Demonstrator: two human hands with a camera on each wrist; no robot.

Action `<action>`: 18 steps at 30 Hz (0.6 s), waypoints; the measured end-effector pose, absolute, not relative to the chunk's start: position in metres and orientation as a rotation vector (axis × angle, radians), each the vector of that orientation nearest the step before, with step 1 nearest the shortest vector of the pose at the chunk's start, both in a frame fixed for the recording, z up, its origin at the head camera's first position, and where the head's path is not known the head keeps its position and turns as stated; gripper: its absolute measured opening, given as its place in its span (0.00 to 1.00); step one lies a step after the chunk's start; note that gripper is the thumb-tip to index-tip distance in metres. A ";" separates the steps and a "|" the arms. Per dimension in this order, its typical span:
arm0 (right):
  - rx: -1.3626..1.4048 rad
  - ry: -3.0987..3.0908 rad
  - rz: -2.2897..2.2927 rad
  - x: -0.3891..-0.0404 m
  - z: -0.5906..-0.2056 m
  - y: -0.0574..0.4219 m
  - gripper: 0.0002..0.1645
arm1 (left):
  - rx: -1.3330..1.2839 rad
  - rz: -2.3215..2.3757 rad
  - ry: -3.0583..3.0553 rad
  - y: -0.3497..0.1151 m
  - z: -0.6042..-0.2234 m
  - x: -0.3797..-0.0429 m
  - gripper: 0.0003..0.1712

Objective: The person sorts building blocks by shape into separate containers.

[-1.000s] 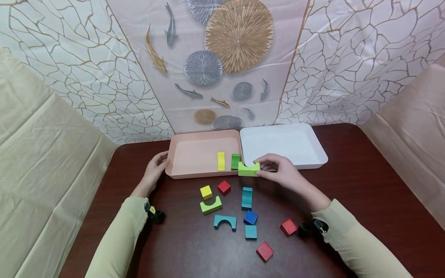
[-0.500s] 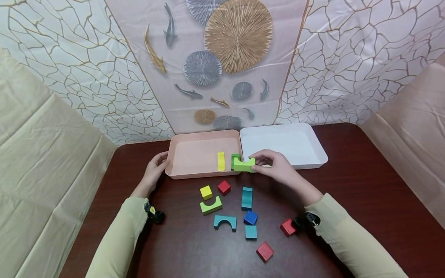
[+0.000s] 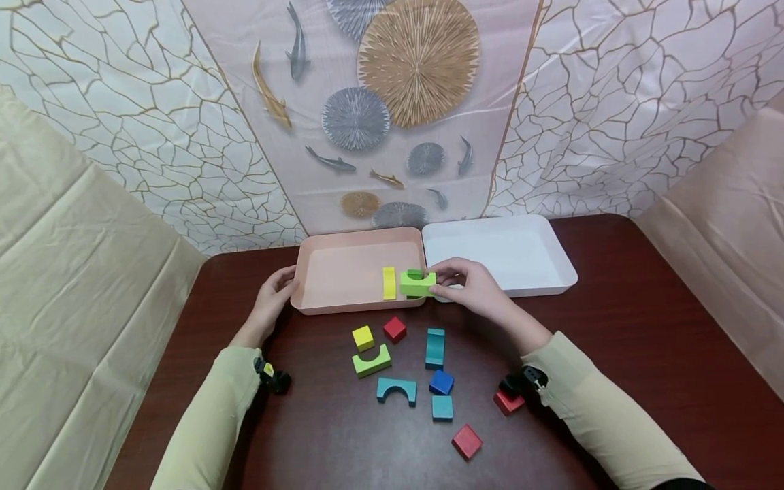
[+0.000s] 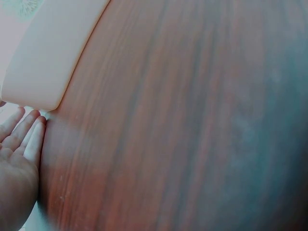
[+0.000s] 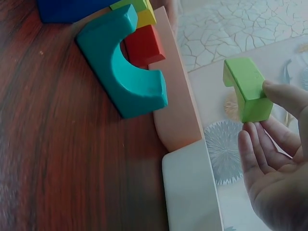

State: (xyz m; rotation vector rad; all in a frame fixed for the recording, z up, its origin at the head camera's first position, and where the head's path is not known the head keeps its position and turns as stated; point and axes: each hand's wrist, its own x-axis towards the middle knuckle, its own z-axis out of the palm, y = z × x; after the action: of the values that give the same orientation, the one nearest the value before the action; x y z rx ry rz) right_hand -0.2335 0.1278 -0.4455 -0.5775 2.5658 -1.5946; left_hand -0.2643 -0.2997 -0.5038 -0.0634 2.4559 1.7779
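Note:
Between thumb and fingertips my right hand [image 3: 468,282] pinches a light green arch block [image 3: 418,284], its hollow facing up. It is over the right end of the pink tray [image 3: 331,309] and partly covers a darker green block [image 3: 414,272] in there. Beside that lies a yellow arch block [image 3: 389,283]. In the right wrist view the thumb presses one side of the light green arch block [image 5: 250,91], fingers under its end. My left hand [image 3: 269,299] rests at the pink tray's left end; the left wrist view shows its fingers [image 4: 33,139] straight against the tray wall.
A white tray [image 3: 566,282] adjoins the pink one on the right. On the dark table lie a yellow cube [image 3: 363,338], several red cubes [image 3: 395,330], a second light green arch [image 3: 371,362], teal arches [image 3: 435,348], a blue cube [image 3: 442,382] and a teal square block [image 3: 442,408].
My right hand has moved left and slightly away from me, carrying the light green arch block from the trays' meeting edges to above the pink tray. The left hand stays put.

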 end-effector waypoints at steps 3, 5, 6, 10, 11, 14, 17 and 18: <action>-0.567 2.572 -1.584 -0.234 -0.447 0.123 0.23 | -0.057 1.784 2.447 -0.300 -0.504 -0.264 0.33; -0.563 2.570 -1.583 -0.235 -0.448 0.120 0.23 | -0.053 1.789 2.436 -0.300 -0.503 -0.264 0.33; -0.559 2.565 -1.584 -0.236 -0.447 0.119 0.23 | -0.051 1.792 2.431 -0.300 -0.503 -0.264 0.33; -0.576 2.553 -1.596 -0.236 -0.450 0.114 0.22 | -0.045 1.791 2.433 -0.300 -0.503 -0.264 0.33; -0.580 2.554 -1.594 -0.237 -0.451 0.113 0.22 | -0.047 1.794 2.434 -0.300 -0.503 -0.264 0.33; -0.589 2.550 -1.599 -0.237 -0.454 0.110 0.21 | -0.045 1.796 2.440 -0.300 -0.504 -0.264 0.33; -0.588 2.549 -1.595 -0.237 -0.454 0.108 0.21 | -0.043 1.785 2.448 -0.300 -0.504 -0.264 0.32; -0.590 2.545 -1.597 -0.237 -0.454 0.107 0.21 | -0.043 1.781 2.451 -0.301 -0.504 -0.264 0.32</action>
State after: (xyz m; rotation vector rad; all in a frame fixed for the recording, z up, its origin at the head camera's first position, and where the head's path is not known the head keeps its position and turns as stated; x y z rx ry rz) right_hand -0.2375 0.1071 -0.4543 -0.5905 2.5453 -1.5972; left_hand -0.2642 -0.3007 -0.5044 -0.0426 2.4513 1.7807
